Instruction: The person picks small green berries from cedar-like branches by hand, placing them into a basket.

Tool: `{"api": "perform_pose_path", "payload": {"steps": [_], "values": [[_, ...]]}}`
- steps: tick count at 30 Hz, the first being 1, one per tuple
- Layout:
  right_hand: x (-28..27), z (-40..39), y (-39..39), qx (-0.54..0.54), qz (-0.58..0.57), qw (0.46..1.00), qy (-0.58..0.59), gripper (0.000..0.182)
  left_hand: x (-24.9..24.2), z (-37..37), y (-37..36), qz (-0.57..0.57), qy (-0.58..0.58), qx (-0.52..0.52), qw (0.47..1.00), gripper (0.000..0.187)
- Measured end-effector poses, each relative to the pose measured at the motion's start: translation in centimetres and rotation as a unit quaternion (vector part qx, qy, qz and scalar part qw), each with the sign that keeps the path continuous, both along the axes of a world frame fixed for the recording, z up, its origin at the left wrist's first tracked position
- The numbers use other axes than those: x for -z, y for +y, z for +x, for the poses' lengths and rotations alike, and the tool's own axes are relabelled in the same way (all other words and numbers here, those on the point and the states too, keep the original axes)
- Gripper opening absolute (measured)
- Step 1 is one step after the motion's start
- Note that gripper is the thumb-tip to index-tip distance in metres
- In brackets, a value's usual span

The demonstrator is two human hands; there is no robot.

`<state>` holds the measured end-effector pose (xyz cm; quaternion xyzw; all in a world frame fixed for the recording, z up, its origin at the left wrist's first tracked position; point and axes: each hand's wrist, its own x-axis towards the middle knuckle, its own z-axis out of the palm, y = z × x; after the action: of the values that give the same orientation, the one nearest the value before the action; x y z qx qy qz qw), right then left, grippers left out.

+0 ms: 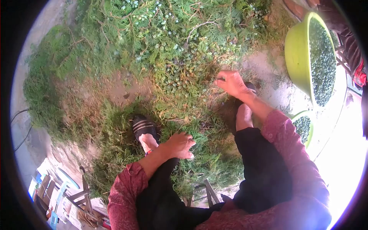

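Note:
My left hand [179, 145] is over the green sprigs between my feet, thumb and fingers apart, with nothing visible in it. Farther forward, my right hand [232, 82] is curled, thumb against fingers, beside my right foot. Whatever may be in that pinch is too small or hidden to name. Just left of it lies a heap of small green cones [182, 78] mixed with dry bits. A large pile of leafy conifer branches [153, 34], dotted with pale bluish-green cones, spreads across the ground ahead.
A big lime-green basin [297, 55] full of small green cones stands at the right. Closer to my right arm is a smaller green container [311, 128] with similar contents. My left shoe [143, 126] rests among the sprigs. Wooden chair parts [85, 188] are at lower left.

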<state>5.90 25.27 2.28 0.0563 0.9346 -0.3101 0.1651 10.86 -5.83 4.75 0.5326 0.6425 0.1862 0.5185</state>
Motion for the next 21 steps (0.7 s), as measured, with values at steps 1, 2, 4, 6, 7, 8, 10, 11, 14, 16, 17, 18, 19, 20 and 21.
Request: {"api": "perform_pose_path", "payload": {"steps": [1,2,4,6,7,8,10,11,14,16,17,18,19,20,21], "values": [[-0.8,-0.2,0.4,0.093,-0.097,0.985,-0.109,0.02,0.0,0.0,0.1,-0.011,-0.001,0.015,1.0,0.046],[-1.6,-0.5,0.6,0.184,-0.19,0.94,-0.214,0.018,-0.1,-0.1,0.1,-0.01,-0.001,0.016,1.0,0.046],[-1.7,0.5,2.6,0.207,-0.334,0.882,-0.262,0.017,-0.3,-0.2,0.1,-0.005,0.003,0.012,1.0,0.046],[-3.4,1.2,2.5,0.291,-0.478,0.791,-0.246,0.019,-0.3,-0.3,0.3,-0.014,-0.002,0.013,1.0,0.046],[-3.3,1.1,2.3,0.292,-0.477,0.791,-0.248,0.019,-0.3,-0.3,0.3,-0.025,-0.007,0.02,0.999,0.046],[-3.1,0.7,1.6,0.248,-0.405,0.845,-0.247,0.019,-0.3,-0.2,0.4,-0.026,-0.007,0.022,0.999,0.046],[-1.8,0.5,0.8,0.205,-0.333,0.889,-0.24,0.019,-0.4,-0.4,0.4,-0.021,-0.002,0.026,0.999,0.047],[0.3,0.9,0.5,0.113,-0.235,0.959,-0.111,0.022,-0.4,-0.5,0.3,-0.022,0.0,0.029,0.999,0.047],[1.3,1.0,-0.2,0.006,-0.072,0.997,0.026,0.026,0.0,-0.2,0.2,-0.025,-0.003,0.023,0.999,0.047],[1.0,1.0,-0.4,-0.014,-0.018,1.0,0.019,0.022,0.1,0.0,0.2,-0.025,-0.007,0.019,0.999,0.048],[0.4,0.9,-0.3,-0.013,-0.018,1.0,0.018,0.022,-0.2,-0.3,0.5,-0.025,-0.008,0.019,0.999,0.048],[-0.5,0.6,-0.1,0.042,-0.092,0.993,-0.056,0.02,-0.8,-0.8,0.9,-0.054,-0.017,0.049,0.997,0.051],[-1.1,0.3,0.0,0.096,-0.165,0.973,-0.128,0.018,-1.2,-1.3,1.2,-0.083,-0.025,0.078,0.993,0.055],[-1.4,0.5,0.7,0.095,-0.163,0.974,-0.126,0.018,-1.4,-1.5,1.2,-0.081,-0.024,0.077,0.993,0.055],[-1.9,1.3,1.9,0.16,-0.347,0.902,-0.201,0.018,-1.5,-1.6,1.1,-0.078,-0.019,0.076,0.994,0.054]]}}
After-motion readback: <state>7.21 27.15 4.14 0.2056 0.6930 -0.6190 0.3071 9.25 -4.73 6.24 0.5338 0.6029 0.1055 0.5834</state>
